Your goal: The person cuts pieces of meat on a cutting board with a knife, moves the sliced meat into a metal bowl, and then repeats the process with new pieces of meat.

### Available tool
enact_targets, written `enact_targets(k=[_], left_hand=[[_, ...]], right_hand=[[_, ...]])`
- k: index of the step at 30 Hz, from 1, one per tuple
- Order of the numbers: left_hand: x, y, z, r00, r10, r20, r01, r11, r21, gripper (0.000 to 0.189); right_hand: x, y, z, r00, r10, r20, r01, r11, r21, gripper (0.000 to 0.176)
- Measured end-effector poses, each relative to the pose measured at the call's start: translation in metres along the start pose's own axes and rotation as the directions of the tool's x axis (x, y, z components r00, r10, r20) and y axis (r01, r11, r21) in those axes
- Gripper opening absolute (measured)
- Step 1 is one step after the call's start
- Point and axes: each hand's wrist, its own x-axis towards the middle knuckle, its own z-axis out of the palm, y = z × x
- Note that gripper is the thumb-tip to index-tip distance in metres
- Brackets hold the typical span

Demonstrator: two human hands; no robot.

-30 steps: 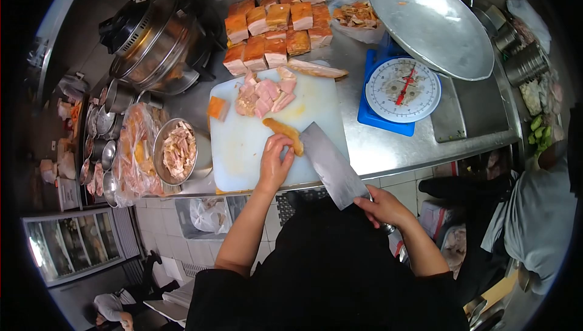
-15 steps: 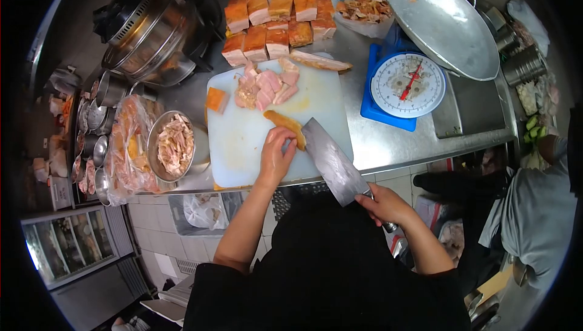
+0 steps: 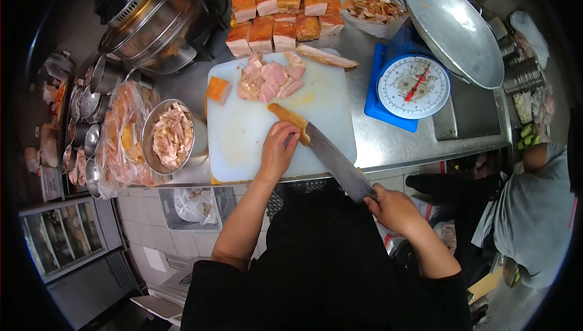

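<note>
One steel counter [image 3: 395, 143] carries everything in front of you, smooth and shiny, with a blue scale [image 3: 413, 88] and its wide round metal pan [image 3: 452, 24] on your right. Next in size is the white plastic cutting board [image 3: 243, 143], flat, rounded at the corners and smeared with yellow grease. Behind it stand squared blocks of roast pork [image 3: 282, 12], orange crust on top and pale meat below. A loose pile of pink slices [image 3: 267, 82] lies on the board's far half.

Your right hand [image 3: 392, 206] is clamped round the handle of the cleaver [image 3: 337, 161], whose grey blade slants across the board's near edge with its tip at the strip. The strip of meat [image 3: 286, 117] lies near the middle of the board, long, narrow and golden-brown on the outside. Your left hand [image 3: 276, 152] presses down on its near end, fingers curled, just beside the blade.

The strip looks light, soft inside and greasy, so it will likely slide. Hold it from above with bent fingertips, close to the blade, knuckles toward the steel.
</note>
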Motion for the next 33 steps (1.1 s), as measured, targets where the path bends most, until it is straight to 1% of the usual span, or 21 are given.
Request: enact_targets(k=[5, 7, 8, 10, 11, 12, 13, 14, 15, 16, 17, 18, 19, 20, 21, 22, 23, 26, 28, 32, 33], left_hand=[[0.001, -0.004, -0.001, 1.0, 0.002, -0.003, -0.002, 1.0, 0.004, 0.012], [0.001, -0.005, -0.001, 1.0, -0.021, 0.004, 0.021, 1.0, 0.009, 0.012], [0.0, -0.005, -0.002, 1.0, -0.019, 0.003, 0.019, 1.0, 0.013, 0.012], [0.002, -0.002, -0.003, 0.999, -0.04, 0.012, 0.04, 0.999, 0.005, 0.012], [0.002, -0.002, -0.002, 1.0, -0.03, 0.007, 0.03, 1.0, 0.009, 0.012], [0.001, -0.003, -0.001, 1.0, -0.017, -0.002, 0.017, 1.0, -0.009, 0.013], [0.0, -0.004, 0.001, 1.0, -0.002, -0.013, 0.001, 1.0, -0.025, 0.015], [0.0, -0.004, 0.002, 1.0, 0.013, -0.019, -0.014, 1.0, -0.018, 0.015], [-0.001, -0.002, 0.004, 0.999, 0.05, -0.019, -0.05, 0.998, 0.035, 0.023], [0.0, 0.003, 0.005, 0.996, 0.085, -0.017, -0.084, 0.993, 0.088, 0.031], [0.0, 0.008, 0.007, 0.995, 0.096, -0.023, -0.094, 0.991, 0.097, 0.031], [0.0, 0.013, 0.009, 0.991, 0.133, -0.033, -0.124, 0.972, 0.198, 0.037], [0.0, 0.018, 0.011, 0.985, 0.169, -0.038, -0.15, 0.943, 0.297, 0.043], [0.001, 0.02, 0.014, 0.988, 0.146, -0.047, -0.126, 0.947, 0.296, 0.05], [0.001, 0.022, 0.017, 0.987, 0.153, -0.049, -0.131, 0.943, 0.305, 0.05], [0.001, 0.024, 0.019, 0.99, 0.13, -0.054, -0.106, 0.941, 0.322, 0.05], [0.001, 0.024, 0.02, 0.993, 0.106, -0.057, -0.08, 0.938, 0.338, 0.05], [0.003, 0.025, 0.022, 0.992, 0.115, -0.056, -0.087, 0.927, 0.364, 0.048], [0.004, 0.029, 0.023, 0.995, 0.085, -0.046, -0.062, 0.927, 0.371, 0.047], [0.006, 0.039, 0.018, 1.0, -0.001, -0.008, 0.004, 0.92, 0.393, 0.042], [0.006, 0.038, 0.018, 1.0, 0.0, -0.007, 0.003, 0.919, 0.393, 0.042]], right_hand=[[0.008, -0.002, -0.002, 0.999, -0.044, -0.009, 0.044, 0.998, -0.046, 0.033], [0.014, -0.003, -0.003, 0.998, -0.062, 0.02, 0.064, 0.991, -0.115, 0.03], [0.018, 0.002, -0.002, 0.998, -0.066, 0.017, 0.068, 0.991, -0.114, 0.03], [0.029, 0.013, -0.007, 0.988, -0.149, 0.049, 0.155, 0.978, -0.137, 0.032], [0.034, 0.013, -0.019, 0.987, -0.155, 0.039, 0.159, 0.978, -0.138, 0.032], [0.039, 0.009, -0.039, 0.975, -0.034, 0.219, 0.027, 0.999, 0.037, 0.034], [0.04, 0.008, -0.05, 0.912, 0.048, 0.408, -0.133, 0.974, 0.183, 0.038], [0.046, 0.027, -0.042, 0.903, -0.021, 0.429, -0.116, 0.95, 0.291, 0.043], [0.047, 0.038, -0.035, 0.909, -0.03, 0.416, -0.103, 0.95, 0.294, 0.043], [0.046, 0.046, -0.028, 0.894, -0.042, 0.446, -0.139, 0.921, 0.365, 0.042], [0.044, 0.051, -0.023, 0.877, -0.058, 0.477, -0.176, 0.885, 0.431, 0.042], [0.04, 0.054, -0.021, 0.888, -0.061, 0.456, -0.168, 0.88, 0.444, 0.036], [0.037, 0.061, -0.02, 0.891, -0.072, 0.448, -0.155, 0.88, 0.449, 0.036], [0.034, 0.07, -0.017, 0.88, -0.072, 0.469, -0.187, 0.855, 0.483, 0.032], [0.033, 0.076, -0.016, 0.868, -0.074, 0.491, -0.221, 0.829, 0.514, 0.029], [0.021, 0.072, -0.025, 0.878, -0.061, 0.474, -0.247, 0.791, 0.56, 0.024], [0.015, 0.075, -0.027, 0.88, -0.07, 0.47, -0.239, 0.79, 0.564, 0.024], [0.002, 0.088, -0.023, 0.903, -0.029, 0.429, -0.263, 0.752, 0.604, 0.021], [-0.003, 0.091, -0.017, 0.933, 0.006, 0.359, -0.277, 0.649, 0.709, 0.021], [0.006, 0.087, 0.002, 0.943, -0.057, 0.327, -0.231, 0.595, 0.77, 0.021], [0.011, 0.086, 0.01, 0.945, -0.083, 0.317, -0.216, 0.573, 0.791, 0.022]])
